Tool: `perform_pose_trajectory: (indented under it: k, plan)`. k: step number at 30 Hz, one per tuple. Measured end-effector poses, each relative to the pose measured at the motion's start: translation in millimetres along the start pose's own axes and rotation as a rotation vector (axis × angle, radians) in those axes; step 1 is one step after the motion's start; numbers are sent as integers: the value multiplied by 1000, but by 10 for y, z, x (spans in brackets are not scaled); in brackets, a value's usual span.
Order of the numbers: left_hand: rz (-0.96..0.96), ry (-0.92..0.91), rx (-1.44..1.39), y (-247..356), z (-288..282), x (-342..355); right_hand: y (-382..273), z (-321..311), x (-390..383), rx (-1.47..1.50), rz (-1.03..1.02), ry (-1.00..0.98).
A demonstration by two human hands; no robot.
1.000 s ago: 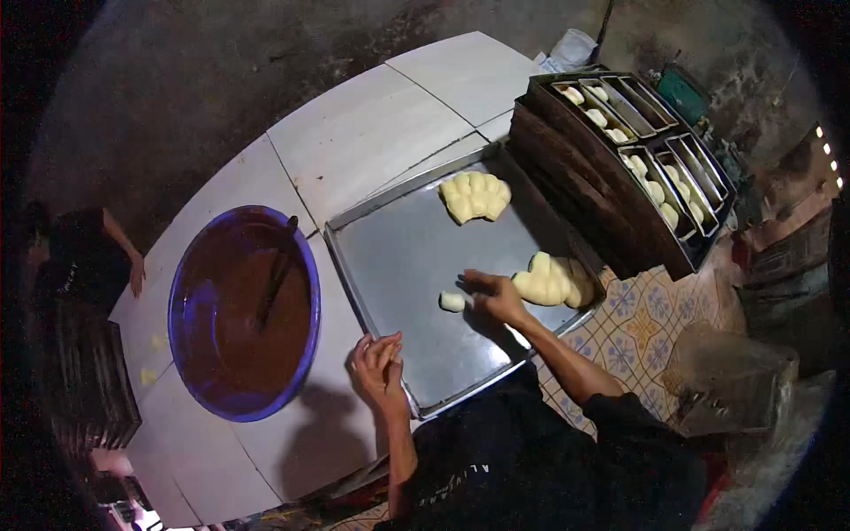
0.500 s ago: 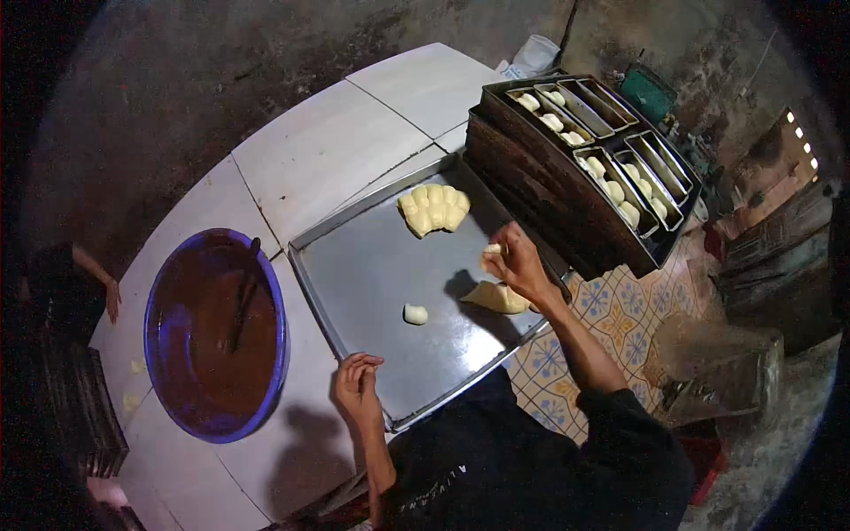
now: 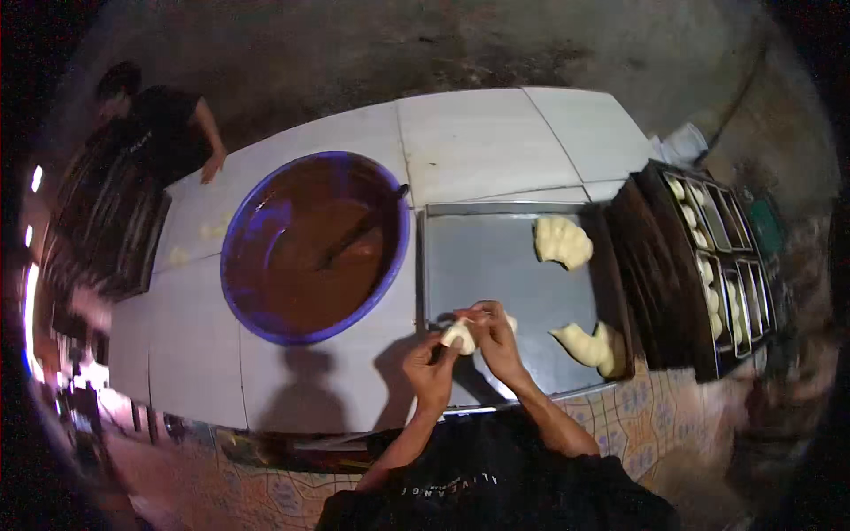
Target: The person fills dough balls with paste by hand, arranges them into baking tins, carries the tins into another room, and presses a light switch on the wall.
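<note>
Over the front left of a large metal tray (image 3: 482, 257), both hands meet at a small pale piece of dough (image 3: 460, 337). My left hand (image 3: 428, 375) pinches it from the left with thumb and fingers. Bent over it from the right, my right hand (image 3: 493, 340) grips its other side. Another small dough ball (image 3: 512, 324) shows partly behind the right hand. A cluster of joined dough pieces (image 3: 563, 243) lies at the tray's back right, and a second curved dough strip (image 3: 586, 345) at its front right.
Left of the tray, a blue-purple basin (image 3: 232, 296) holds brown filling and a dark long-handled tool (image 3: 354, 237). Stacked dark loaf pans (image 3: 660, 265), several with dough inside, stand at the right. At the far left, another person's hand (image 3: 212, 165) rests by the tiled table (image 3: 478, 142).
My right hand has come left from the dough strip with a piece, joining my left hand at it. The view has swung left, showing more of the other person.
</note>
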State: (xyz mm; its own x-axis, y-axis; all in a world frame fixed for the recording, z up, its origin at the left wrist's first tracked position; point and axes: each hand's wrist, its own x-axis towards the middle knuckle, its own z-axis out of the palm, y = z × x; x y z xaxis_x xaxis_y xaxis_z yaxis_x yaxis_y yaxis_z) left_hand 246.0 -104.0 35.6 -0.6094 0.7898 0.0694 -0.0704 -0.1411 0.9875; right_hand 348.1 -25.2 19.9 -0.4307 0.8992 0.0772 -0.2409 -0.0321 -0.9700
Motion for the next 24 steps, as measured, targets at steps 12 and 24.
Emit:
perform_pose_trajectory:
  k: [12,24]
  plan:
    - [-451,-851,-1484,72,-293,512,0,-37,24,108,105,-274]
    - [-324,-623,763,-67,-1090,2120,297,37,91,284,77,-306]
